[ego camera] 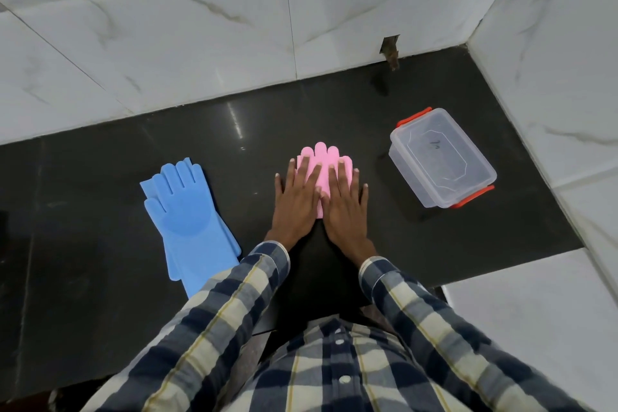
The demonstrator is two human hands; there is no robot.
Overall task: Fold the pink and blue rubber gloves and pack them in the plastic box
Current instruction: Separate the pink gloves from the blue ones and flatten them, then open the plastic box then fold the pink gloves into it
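**Pink gloves pressed flat under both my palms**

Pink gloves (320, 166) lie folded on the dark surface (100, 177), and I hold them down with both hands side by side. My left hand (296, 199) and my right hand (344, 201) are each spread flat, fingers straight, pressing and gripping nothing. Only the pink fingertips show beyond my own fingertips, plus a strip between my two hands.

Blue gloves (187, 211) lie stacked and unfolded well apart to the left of my left hand, cuffs toward me. Off to the right of my right hand, near but not touching, stands the plastic box (441, 160), clear with orange clasps; whether its lid is on I cannot tell for sure.

I judge the rubber soft, floppy and light, with a springy fold that will want to open once my weight comes off. It looks grippy, not slippery, so it should not slide. I would pinch the bundle across the fold, thumb under and fingers over, keeping both layers together for the carry to the box
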